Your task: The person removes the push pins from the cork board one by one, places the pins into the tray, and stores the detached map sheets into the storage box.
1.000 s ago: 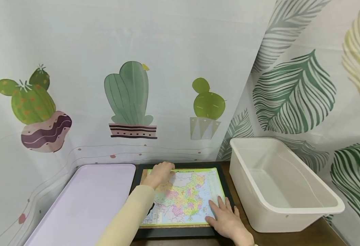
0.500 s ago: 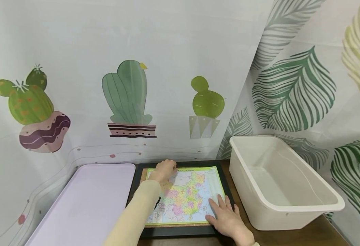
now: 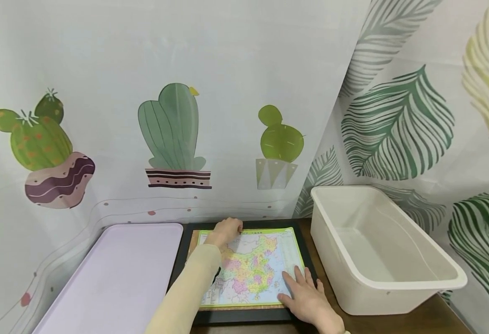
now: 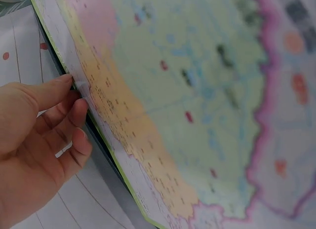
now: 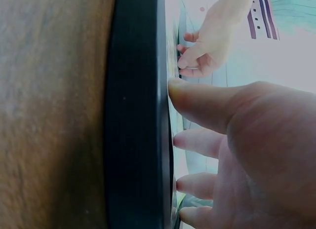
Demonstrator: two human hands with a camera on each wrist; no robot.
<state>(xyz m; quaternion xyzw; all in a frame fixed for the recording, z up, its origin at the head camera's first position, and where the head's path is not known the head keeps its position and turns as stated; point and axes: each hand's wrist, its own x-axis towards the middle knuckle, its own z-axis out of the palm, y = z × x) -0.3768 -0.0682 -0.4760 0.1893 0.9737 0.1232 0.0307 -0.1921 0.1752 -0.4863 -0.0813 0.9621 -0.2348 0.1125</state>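
Cloth (image 3: 236, 55) printed with cacti and leaves fills the upper part of the head view, running off the frame. Below, the brown table (image 3: 398, 322) shows mostly at the lower right, the rest hidden under what stands on it. A pale lilac tray (image 3: 115, 278) lies at lower left, its near end cut off by the bottom edge. At right stands a deep cream tub (image 3: 377, 299), its outer far side out of sight.

The black frame (image 3: 244, 317) lies at lower middle, between tray and tub, its left side partly behind a cream sleeve (image 3: 187, 292). Inside it is the map (image 3: 254, 266), over a brown backing (image 3: 193, 242) that peeks out along the left and bottom edges. The sleeve hides the map's left part; its print is too small to read from the head, and blurred toward the right of the left wrist view.

The left hand (image 3: 225, 232) is at the map's upper edge, thumb and curled fingers pinching that edge; whether anything small sits between them is hidden. The right hand (image 3: 307, 299) rests, fingers spread, across the map's lower right edge and the frame. A black band (image 3: 216, 274) barely shows by the left cuff.
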